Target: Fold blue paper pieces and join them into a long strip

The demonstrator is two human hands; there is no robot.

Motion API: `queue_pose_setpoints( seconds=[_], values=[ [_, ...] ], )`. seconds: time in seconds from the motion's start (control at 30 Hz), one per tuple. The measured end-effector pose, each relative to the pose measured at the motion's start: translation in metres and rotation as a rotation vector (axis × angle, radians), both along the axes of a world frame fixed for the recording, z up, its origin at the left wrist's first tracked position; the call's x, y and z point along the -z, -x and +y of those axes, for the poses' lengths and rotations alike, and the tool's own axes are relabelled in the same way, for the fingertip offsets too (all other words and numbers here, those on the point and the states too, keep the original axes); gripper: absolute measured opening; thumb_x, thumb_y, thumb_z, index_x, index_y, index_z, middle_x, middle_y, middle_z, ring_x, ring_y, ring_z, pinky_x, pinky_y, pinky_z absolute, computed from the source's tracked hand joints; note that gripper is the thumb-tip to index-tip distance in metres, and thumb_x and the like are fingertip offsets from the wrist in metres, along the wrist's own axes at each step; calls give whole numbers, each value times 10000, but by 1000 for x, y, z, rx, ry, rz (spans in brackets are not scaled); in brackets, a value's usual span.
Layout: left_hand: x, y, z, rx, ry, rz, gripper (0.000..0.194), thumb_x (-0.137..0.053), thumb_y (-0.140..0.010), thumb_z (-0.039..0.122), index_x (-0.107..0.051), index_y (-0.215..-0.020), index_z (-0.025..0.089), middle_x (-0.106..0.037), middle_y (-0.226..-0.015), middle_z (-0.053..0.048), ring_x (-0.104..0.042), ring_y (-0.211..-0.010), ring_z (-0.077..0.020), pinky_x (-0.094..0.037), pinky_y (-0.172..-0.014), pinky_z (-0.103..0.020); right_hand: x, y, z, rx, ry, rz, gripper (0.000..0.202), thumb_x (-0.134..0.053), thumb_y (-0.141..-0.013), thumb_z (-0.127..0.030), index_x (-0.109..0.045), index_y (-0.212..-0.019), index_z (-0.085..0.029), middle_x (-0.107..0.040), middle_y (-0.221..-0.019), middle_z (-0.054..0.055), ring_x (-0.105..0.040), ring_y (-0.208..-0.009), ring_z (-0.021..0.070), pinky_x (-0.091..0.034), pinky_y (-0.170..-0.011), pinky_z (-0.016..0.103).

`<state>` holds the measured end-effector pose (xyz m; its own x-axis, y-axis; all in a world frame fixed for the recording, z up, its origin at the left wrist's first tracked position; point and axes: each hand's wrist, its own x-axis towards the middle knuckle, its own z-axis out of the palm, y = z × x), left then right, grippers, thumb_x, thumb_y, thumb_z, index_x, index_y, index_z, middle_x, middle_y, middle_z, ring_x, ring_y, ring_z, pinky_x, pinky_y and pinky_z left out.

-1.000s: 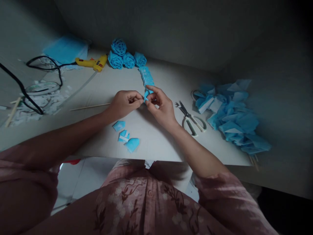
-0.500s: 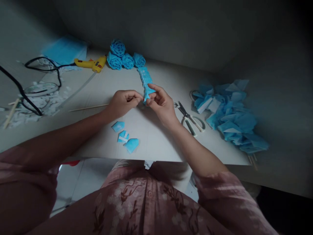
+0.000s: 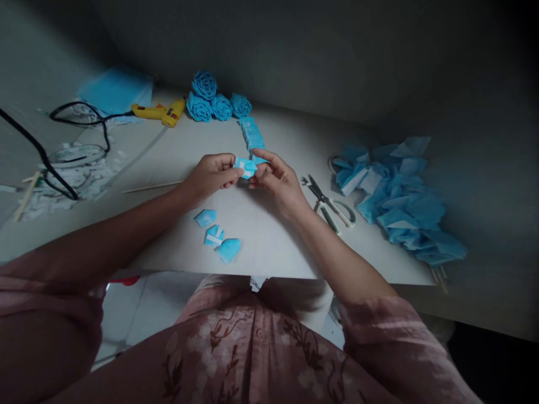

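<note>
Between my two hands is a small folded blue petal piece (image 3: pixel 246 166) with a white strip across it. My left hand (image 3: pixel 214 175) pinches its left end between thumb and fingers. At the right end, my right hand (image 3: pixel 278 180) pinches its pointed tip, the index finger raised. Just beyond my fingers a row of similar blue folded pieces (image 3: pixel 251 133) runs away toward the blue rosettes (image 3: pixel 221 106). Nearer my body lie loose blue folded pieces (image 3: pixel 214 235). A thin wooden stick (image 3: pixel 151 187) lies left of my left hand.
A yellow glue gun (image 3: pixel 170 114) with a black cord lies back left, near blue sheets (image 3: pixel 118 87) and white scraps (image 3: pixel 95 171). Scissors (image 3: pixel 328 203) rest right of my right arm, beside a heap of crumpled blue material (image 3: pixel 408 202). The table's front edge (image 3: pixel 269 275) is close to my body.
The blue piece in my hands has turned and come away from the end of the row. Its white strip now shows. My left hand now holds it more fully.
</note>
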<state>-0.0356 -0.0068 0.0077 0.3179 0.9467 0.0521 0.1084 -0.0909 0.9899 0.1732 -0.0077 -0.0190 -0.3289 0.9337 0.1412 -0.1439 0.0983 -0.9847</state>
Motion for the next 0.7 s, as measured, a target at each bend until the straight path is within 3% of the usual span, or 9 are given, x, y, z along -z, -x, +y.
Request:
queue_pose_setpoints(
  seconds=[0.2,0.33,0.7],
  values=[
    [-5,-3,-3,1,-93,98,178,-708,-789,302,-574,-731,199,-493,-587,54,-397,-545,-90,-293,-531,-235,3,3,0,-18,-65,-47,705,-941,-789,-631,-722,-1364,-287,-700,-894,-16,-671,-845,166,-619,-886,359],
    [-9,-4,-5,20,-128,124,157,-685,-774,310,-581,-739,198,-486,-606,56,-373,-558,-90,-278,-546,-242,5,2,1,2,-103,-114,623,-911,-836,-587,-739,-1352,-282,-702,-892,-9,-683,-859,180,-616,-904,387],
    [-4,4,2,0,-89,138,151,-694,-777,303,-599,-727,197,-501,-567,42,-399,-533,-99,-300,-525,-242,-6,-7,3,-54,-8,-54,600,-890,-852,-615,-790,-1305,-235,-780,-951,14,-725,-869,165,-650,-928,367]
  ],
)
